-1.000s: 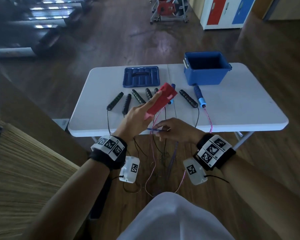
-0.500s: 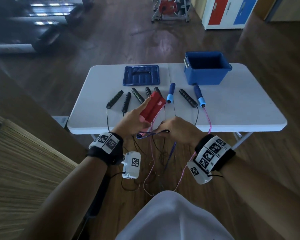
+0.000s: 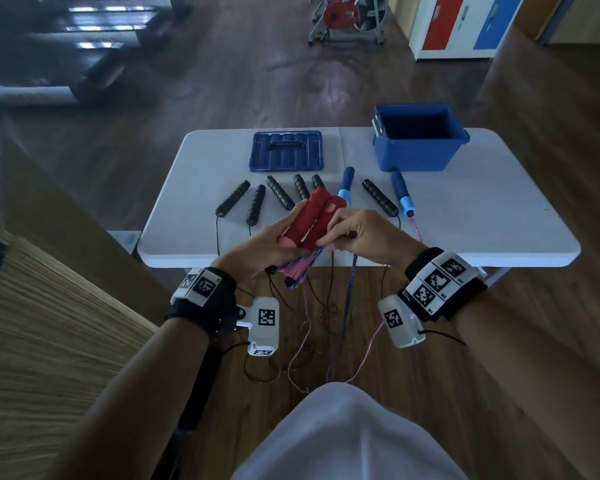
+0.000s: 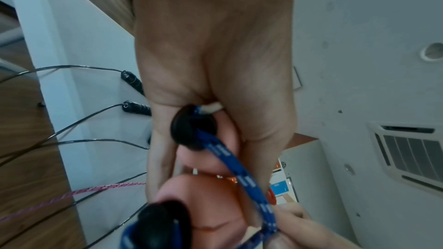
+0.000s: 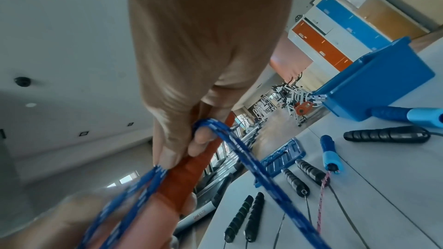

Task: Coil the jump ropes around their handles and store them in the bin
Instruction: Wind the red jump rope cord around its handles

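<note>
Head cam: left hand (image 3: pixel 257 245) is wrapped around the two red handles (image 3: pixel 310 220), held side by side over the table's (image 3: pixel 482 220) near edge. Right hand (image 3: pixel 364 232) pinches the blue rope (image 3: pixel 351 289) against them. Bin (image 3: pixel 418 138) sits open at the back right, lid (image 3: pixel 286 150) flat to its left, black handles (image 3: pixel 255 204) fanned in between.

Left wrist: fingers curled on the pink handle ends, rope crossing a black cap (image 4: pixel 189 130).

Right wrist: fingers (image 5: pixel 201 139) hook a loop of rope (image 5: pixel 251 160) on the handle.
</note>
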